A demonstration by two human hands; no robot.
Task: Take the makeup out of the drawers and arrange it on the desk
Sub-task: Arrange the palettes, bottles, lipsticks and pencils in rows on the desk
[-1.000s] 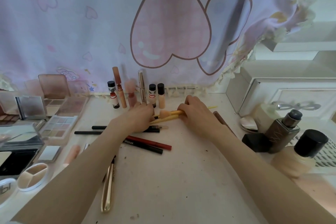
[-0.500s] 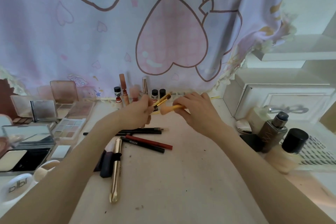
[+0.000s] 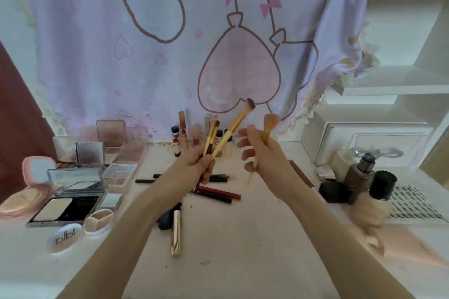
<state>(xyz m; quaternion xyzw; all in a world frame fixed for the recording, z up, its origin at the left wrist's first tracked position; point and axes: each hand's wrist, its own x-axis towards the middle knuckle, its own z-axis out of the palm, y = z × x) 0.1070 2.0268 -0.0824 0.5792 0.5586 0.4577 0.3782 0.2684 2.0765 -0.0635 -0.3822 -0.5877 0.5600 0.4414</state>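
- Open palettes and compacts are sitting along the left of the bench: a pink mirror compact, a black powder compact showing a pale pan, and a clear eyeshadow palette showing rows of small pans.
- A round three-part concealer pot is lying open beside its white lid.
- A gold tube is lying near the middle, with dark and red pencils just behind it.
- The left hand is gripping a bunch of yellow-handled makeup brushes, bristles up, above the bench.
- The right hand is pinching one peach-headed brush between thumb and palm, fingers half spread.
- Foundation bottles are standing at the right, in front of a white drawer unit.
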